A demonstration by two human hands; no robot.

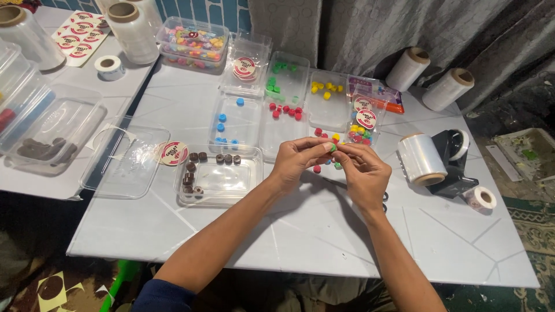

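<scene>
Over the middle of the white table (324, 231), my left hand (298, 159) and my right hand (364, 173) meet, fingertips pinched together on a small green piece (333, 148). Just beyond the fingers lie loose red, green and yellow pieces (319, 134). Clear trays behind hold sorted pieces: blue (222, 124), green (272, 86), red (286, 110), yellow (324, 89). A clear tray with brown pieces (196, 164) sits left of my left hand. What else lies between the fingers is hidden.
A roll of clear film (422, 159) and a black tape dispenser (457, 156) stand right of my hands. More film rolls (407, 68) stand at the back. Empty clear boxes (124, 162), round stickers (173, 153) and a tub of mixed coloured pieces (193, 41) lie left and behind.
</scene>
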